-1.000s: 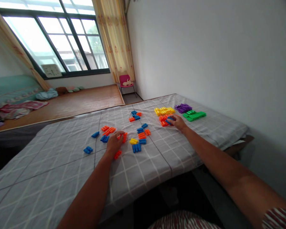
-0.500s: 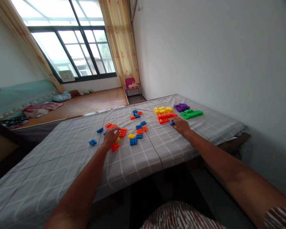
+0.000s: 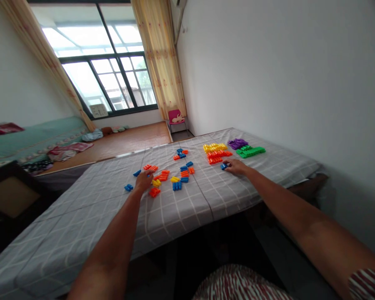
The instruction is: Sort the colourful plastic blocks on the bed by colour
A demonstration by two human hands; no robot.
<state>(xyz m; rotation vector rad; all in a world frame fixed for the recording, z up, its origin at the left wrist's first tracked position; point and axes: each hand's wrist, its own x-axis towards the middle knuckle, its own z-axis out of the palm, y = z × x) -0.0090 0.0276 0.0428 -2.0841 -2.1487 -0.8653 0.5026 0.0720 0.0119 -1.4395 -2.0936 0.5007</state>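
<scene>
My right hand [image 3: 236,167] rests low over the cloth on the right, its fingertips pinched on a small blue plastic block [image 3: 224,166]. Just beyond that hand are rows of orange blocks [image 3: 218,156] and yellow blocks [image 3: 215,147]. On the left, my left hand [image 3: 144,181] reaches into scattered blocks, fingers closed around a blue block [image 3: 149,175] that is mostly hidden. Orange blocks [image 3: 164,175] and a yellow piece [image 3: 156,183] lie right of it; loose blue blocks [image 3: 128,187] lie left.
A grey checked cloth [image 3: 96,216] covers the table. Purple blocks [image 3: 238,143] and green blocks [image 3: 251,151] sit grouped near the white wall [image 3: 268,75]. Mixed blue, orange and yellow blocks [image 3: 177,186] lie mid-table. A pink chair [image 3: 175,116] stands beyond.
My right hand has drawn slightly toward me with the blue block, away from the orange row. My left hand has shifted left, off the orange blocks. The camera view has tilted up a little.
</scene>
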